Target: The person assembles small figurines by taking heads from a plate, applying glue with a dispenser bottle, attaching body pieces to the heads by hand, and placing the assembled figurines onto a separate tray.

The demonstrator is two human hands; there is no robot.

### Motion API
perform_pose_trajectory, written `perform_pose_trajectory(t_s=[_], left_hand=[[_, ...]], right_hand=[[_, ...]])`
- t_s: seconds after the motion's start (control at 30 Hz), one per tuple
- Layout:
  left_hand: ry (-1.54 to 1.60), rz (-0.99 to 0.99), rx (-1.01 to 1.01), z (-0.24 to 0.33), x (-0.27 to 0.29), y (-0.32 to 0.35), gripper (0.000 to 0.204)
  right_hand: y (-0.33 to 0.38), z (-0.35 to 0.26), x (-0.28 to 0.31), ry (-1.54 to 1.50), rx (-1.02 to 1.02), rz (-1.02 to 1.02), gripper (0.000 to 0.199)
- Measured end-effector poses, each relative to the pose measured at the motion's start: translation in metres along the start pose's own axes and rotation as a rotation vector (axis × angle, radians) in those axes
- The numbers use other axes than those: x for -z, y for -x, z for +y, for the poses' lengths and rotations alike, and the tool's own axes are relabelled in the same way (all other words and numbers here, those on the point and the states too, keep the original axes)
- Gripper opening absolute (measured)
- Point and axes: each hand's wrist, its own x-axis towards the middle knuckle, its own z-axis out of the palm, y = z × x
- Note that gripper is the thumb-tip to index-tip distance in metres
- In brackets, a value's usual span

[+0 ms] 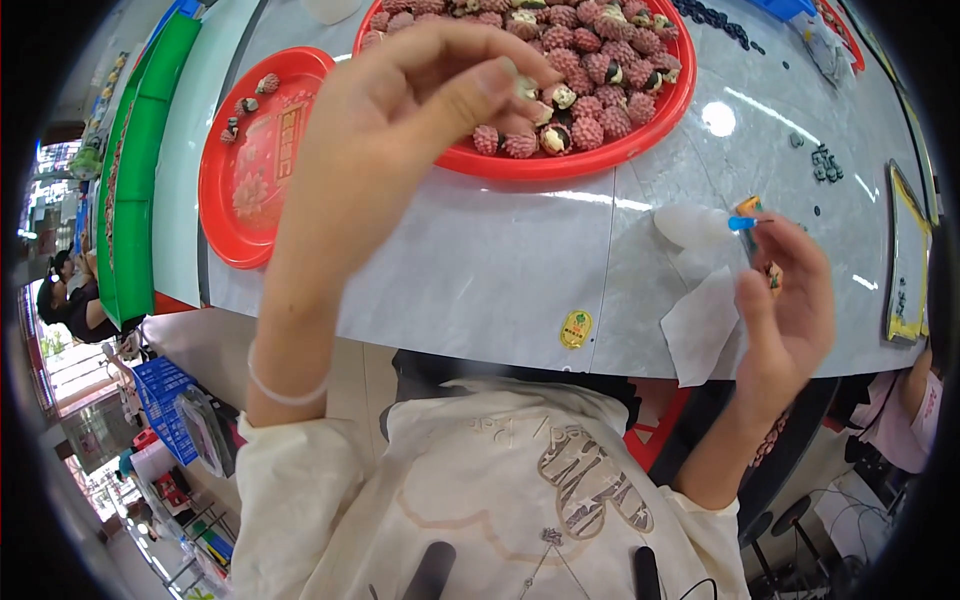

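Observation:
My left hand is raised over a round red tray heaped with small knobbly pink pieces, some with cream and black parts. Its thumb and fingers curl together around a small pale piece, mostly hidden by the fingertips. At the right, my right hand is loosely curved, thumb apart from the fingers. Close to its fingertips is the thin blue-based needle tip of a white bottle lying on the table. A small orange-and-dark thing shows between thumb and fingers; whether they touch it is unclear.
A smaller red tray holds a few pink pieces at left, beside a green trough. A white paper and a yellow oval sticker lie nearby. Black pieces and a yellow-edged frame lie farther right. Other people sit at both sides.

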Motion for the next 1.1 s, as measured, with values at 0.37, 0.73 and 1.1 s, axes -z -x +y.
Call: perform_pose_trajectory(t_s=[0.37,0.73,1.1], left_hand=[[0.654,-0.039,0.163,-0.032,-0.058,0.063,0.030],[0.713,-0.064,0.200,-0.042,-0.067,0.067,0.038],[0.650,-0.060,0.227,-0.042,-0.066,0.066,0.037]], right_hand=[[0.002,-0.003,0.000,-0.285,-0.169,-0.373,0.035],[0.001,-0.009,0.024,-0.144,-0.100,-0.395,0.047],[0.004,-0.019,0.026,0.055,0.268,-0.430,0.039]])
